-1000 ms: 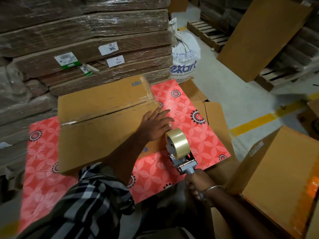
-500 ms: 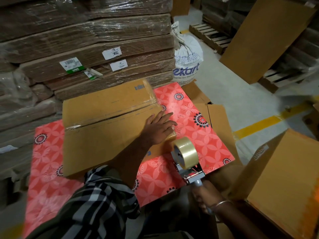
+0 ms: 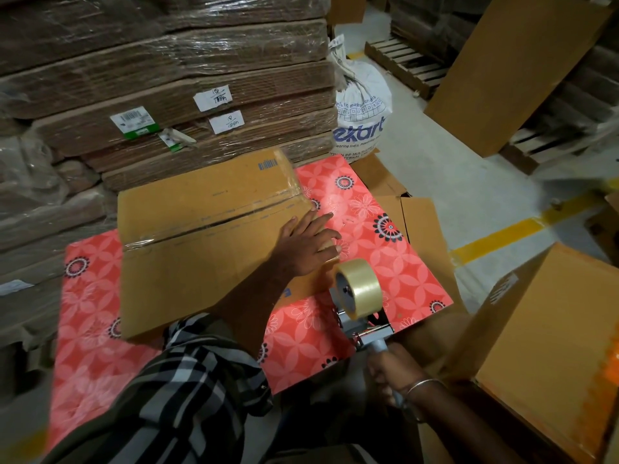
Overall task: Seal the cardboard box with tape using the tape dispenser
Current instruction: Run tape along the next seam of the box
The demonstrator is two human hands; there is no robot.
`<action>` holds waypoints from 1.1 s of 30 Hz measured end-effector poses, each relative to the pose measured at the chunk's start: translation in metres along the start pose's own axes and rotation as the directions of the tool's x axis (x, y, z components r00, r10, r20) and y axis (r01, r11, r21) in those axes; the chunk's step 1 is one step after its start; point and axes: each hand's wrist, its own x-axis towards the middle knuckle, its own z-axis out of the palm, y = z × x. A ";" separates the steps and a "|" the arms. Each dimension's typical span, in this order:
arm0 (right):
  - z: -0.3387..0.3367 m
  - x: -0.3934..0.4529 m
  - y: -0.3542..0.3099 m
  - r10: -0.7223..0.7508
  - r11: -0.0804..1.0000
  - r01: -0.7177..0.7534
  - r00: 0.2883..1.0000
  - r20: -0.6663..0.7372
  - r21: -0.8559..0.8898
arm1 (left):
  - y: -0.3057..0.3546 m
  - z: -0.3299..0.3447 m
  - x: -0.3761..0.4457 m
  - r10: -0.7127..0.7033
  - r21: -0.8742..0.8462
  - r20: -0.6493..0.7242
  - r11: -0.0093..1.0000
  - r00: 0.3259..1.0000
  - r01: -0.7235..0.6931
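Note:
A brown cardboard box (image 3: 201, 236) lies on a red flowered table top (image 3: 395, 262). Clear tape runs along its middle seam and over the far right edge. My left hand (image 3: 306, 244) rests flat on the box's right end, fingers spread over the edge. My right hand (image 3: 393, 376) grips the handle of the tape dispenser (image 3: 360, 303), which carries a clear tape roll and stands just off the box's near right corner. Whether its blade touches the box I cannot tell.
Shrink-wrapped stacks of flat cardboard (image 3: 167, 95) rise behind the table. A white printed sack (image 3: 361, 108) stands at the back right. A second brown box (image 3: 549, 346) sits close on the right. Flat cardboard (image 3: 425, 222) lies under the table top. Pallets and a yellow floor line are beyond.
My right hand has drawn the dispenser back toward me and slightly right, away from the box. My left hand has stayed on the box's right end.

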 end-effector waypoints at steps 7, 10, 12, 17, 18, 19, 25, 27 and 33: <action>-0.011 -0.005 0.007 -0.031 0.998 0.032 0.999 0.010 -0.054 | 0.000 0.000 0.000 0.005 0.006 -0.016 1.000 1.000 -0.005; -0.012 -0.006 0.017 -0.072 0.995 0.074 0.997 0.021 -0.065 | 0.000 0.000 -0.001 0.015 0.017 -0.033 1.000 0.999 -0.015; -0.009 -0.009 0.021 -0.113 0.992 0.113 0.994 0.004 -0.064 | 0.001 0.002 -0.002 0.028 0.032 -0.049 0.999 0.998 -0.026; -0.010 -0.020 0.021 -0.166 0.986 0.166 0.986 -0.013 -0.027 | 0.001 0.001 -0.002 0.024 0.035 -0.049 0.999 0.998 -0.022; -0.014 -0.019 0.030 -0.157 0.986 0.155 0.988 -0.018 -0.062 | 0.002 0.000 -0.002 0.021 0.038 -0.045 0.999 0.999 -0.020; -0.019 -0.019 0.046 -0.147 0.980 0.143 0.989 -0.015 -0.137 | 0.001 -0.001 -0.001 0.019 0.035 -0.041 0.999 0.999 -0.018; -0.064 0.029 0.161 -0.060 0.934 0.025 0.994 -0.087 -0.356 | -0.002 0.002 -0.001 0.026 0.042 -0.075 0.999 0.997 -0.023; -0.066 0.034 0.146 -0.028 0.965 -0.005 0.992 -0.121 -0.263 | -0.001 0.004 -0.001 0.034 0.045 -0.078 0.999 0.996 -0.030; -0.042 -0.010 0.052 -0.073 0.997 0.072 0.993 -0.093 -0.022 | 0.001 0.003 -0.001 0.035 0.074 -0.047 0.997 0.998 -0.031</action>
